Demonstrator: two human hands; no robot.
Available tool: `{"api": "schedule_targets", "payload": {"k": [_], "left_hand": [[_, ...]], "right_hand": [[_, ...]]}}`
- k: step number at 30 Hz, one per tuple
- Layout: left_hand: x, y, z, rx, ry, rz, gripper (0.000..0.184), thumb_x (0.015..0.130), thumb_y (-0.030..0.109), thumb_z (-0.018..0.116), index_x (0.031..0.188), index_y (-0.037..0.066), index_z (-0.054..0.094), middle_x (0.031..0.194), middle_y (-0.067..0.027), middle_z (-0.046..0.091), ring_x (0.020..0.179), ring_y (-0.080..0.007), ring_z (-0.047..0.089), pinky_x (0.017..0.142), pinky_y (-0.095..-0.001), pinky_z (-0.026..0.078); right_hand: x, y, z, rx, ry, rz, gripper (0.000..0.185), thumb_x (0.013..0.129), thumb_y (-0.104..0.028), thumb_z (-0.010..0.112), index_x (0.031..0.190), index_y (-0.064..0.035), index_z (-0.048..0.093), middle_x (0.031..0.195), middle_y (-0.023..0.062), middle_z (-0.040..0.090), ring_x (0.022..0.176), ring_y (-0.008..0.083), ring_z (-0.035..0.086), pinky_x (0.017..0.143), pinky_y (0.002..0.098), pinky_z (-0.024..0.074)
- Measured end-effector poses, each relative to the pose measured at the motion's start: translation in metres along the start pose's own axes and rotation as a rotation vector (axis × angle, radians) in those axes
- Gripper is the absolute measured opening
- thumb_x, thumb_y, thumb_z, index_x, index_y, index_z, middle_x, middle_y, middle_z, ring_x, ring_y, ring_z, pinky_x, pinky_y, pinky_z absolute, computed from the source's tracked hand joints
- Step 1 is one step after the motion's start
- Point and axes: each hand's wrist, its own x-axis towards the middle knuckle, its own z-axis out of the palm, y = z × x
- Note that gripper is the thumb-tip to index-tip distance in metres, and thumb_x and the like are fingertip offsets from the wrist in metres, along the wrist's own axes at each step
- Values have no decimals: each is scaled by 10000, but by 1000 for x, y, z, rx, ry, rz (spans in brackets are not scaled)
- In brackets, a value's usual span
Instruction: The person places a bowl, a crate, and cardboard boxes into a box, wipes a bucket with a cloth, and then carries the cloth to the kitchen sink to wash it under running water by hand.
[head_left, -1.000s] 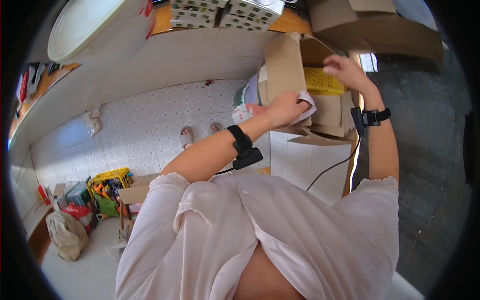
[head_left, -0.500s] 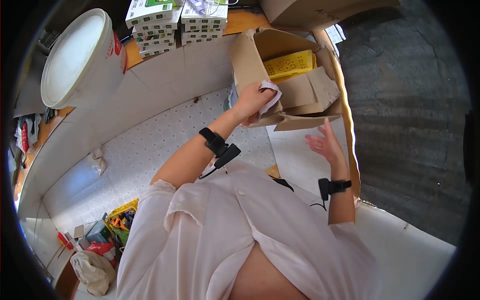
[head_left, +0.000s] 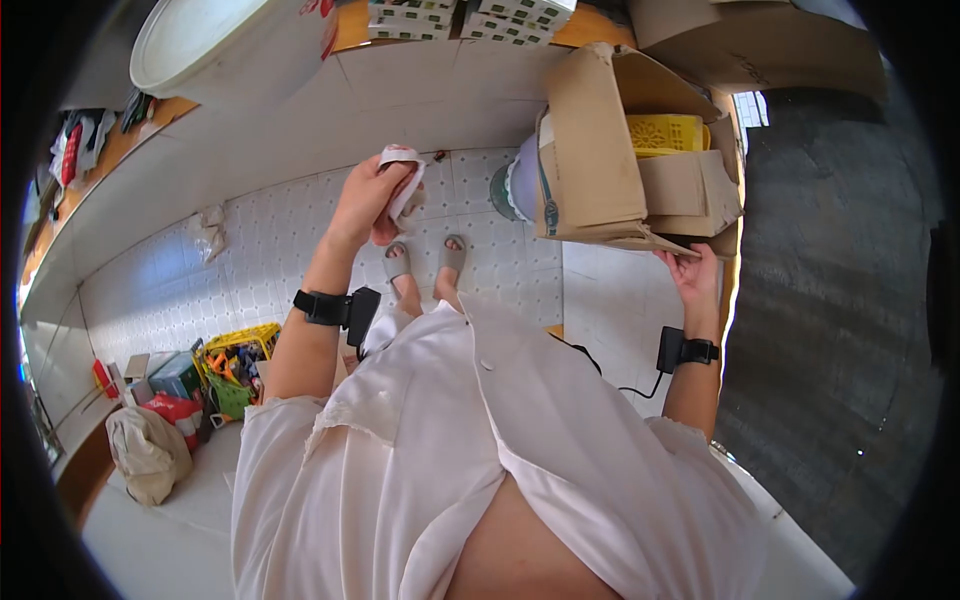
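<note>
My left hand (head_left: 365, 200) is closed around a crumpled pinkish-white cloth (head_left: 403, 185), above the tiled floor and apart from the box. At the right, my right hand (head_left: 693, 275) grips the near edge of an opened cardboard box (head_left: 595, 145), its fingers partly hidden by the flap. Inside the box are a yellow perforated plastic basket (head_left: 665, 132) and loose cardboard pieces (head_left: 685, 185). Black bands with small devices are strapped to both forearms.
A lilac and green bucket (head_left: 522, 180) is partly behind the box. A big white tub (head_left: 225, 50) and stacked small boxes (head_left: 515, 20) line the counter. Lower left are a yellow crate (head_left: 240, 345) and a beige bag (head_left: 147, 455). A larger carton (head_left: 760, 45) is at the upper right.
My left hand has drawn away from the box to the left with the cloth. My right hand has come up to the box and taken hold of its near edge. The view has shifted.
</note>
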Motion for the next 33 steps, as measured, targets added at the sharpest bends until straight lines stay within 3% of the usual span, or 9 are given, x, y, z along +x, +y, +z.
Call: {"api": "schedule_targets", "payload": {"k": [4, 7, 12, 20, 22, 24, 27, 33], "left_hand": [[-16, -29, -39, -55, 100, -45, 246, 980, 254, 625, 1051, 25, 683, 885, -56, 722, 756, -123, 657, 690, -278, 526], [-21, -40, -50, -123, 158, -9, 242, 980, 247, 624, 1053, 24, 684, 882, -58, 720, 746, -127, 655, 679, -279, 524], [-20, -33, -40, -104, 157, -64, 228, 991, 240, 603, 1032, 32, 684, 882, -66, 720, 730, -134, 657, 641, -292, 526], [-8, -21, 5, -104, -30, -86, 228, 1012, 244, 576, 986, 44, 681, 885, -57, 722, 711, -133, 666, 613, -283, 543], [-6, -19, 18, -100, -67, -88, 235, 1016, 248, 571, 982, 42, 678, 886, -56, 722, 702, -133, 671, 570, -276, 542], [-2, -19, 28, -101, -94, -114, 236, 1017, 251, 572, 995, 40, 675, 895, -57, 723, 688, -133, 670, 555, -275, 540], [-5, -8, 45, -43, -157, -164, 237, 1019, 254, 573, 1005, 39, 671, 898, -57, 721, 686, -130, 664, 573, -275, 544], [3, -2, 52, 38, -169, -102, 233, 1019, 241, 564, 1021, 29, 662, 914, -62, 717, 740, -156, 679, 640, -303, 559]], "right_hand": [[-10, 5, 6, -63, 28, -87, 530, 908, -249, 543, 1226, 173, 506, 1185, 286, 631, 1083, 449, 666, 943, 376, 609], [0, 19, -7, -36, 117, -157, 492, 917, -267, 533, 1272, 72, 507, 1223, 247, 630, 1150, 355, 636, 1028, 459, 553], [0, 15, 14, -114, 54, -224, 461, 917, -257, 540, 1227, 80, 486, 1224, 263, 617, 1170, 378, 622, 1043, 482, 540], [1, -8, 18, -182, 107, -252, 532, 875, -303, 569, 1205, 109, 499, 1139, 301, 645, 1014, 385, 701, 911, 423, 623], [11, -22, 20, -240, 134, -234, 577, 873, -382, 583, 1209, 82, 521, 1086, 262, 679, 902, 357, 734, 819, 342, 633], [27, -41, 21, -262, 139, -214, 588, 878, -417, 577, 1221, 58, 536, 1078, 232, 694, 885, 345, 739, 790, 320, 627], [32, -59, 28, -313, 152, -230, 609, 886, -445, 554, 1236, 53, 539, 1077, 233, 699, 884, 343, 742, 778, 302, 619], [1, -67, 30, -280, 122, -191, 500, 881, -347, 606, 1193, 36, 529, 1082, 273, 673, 930, 361, 730, 839, 319, 613]]}}
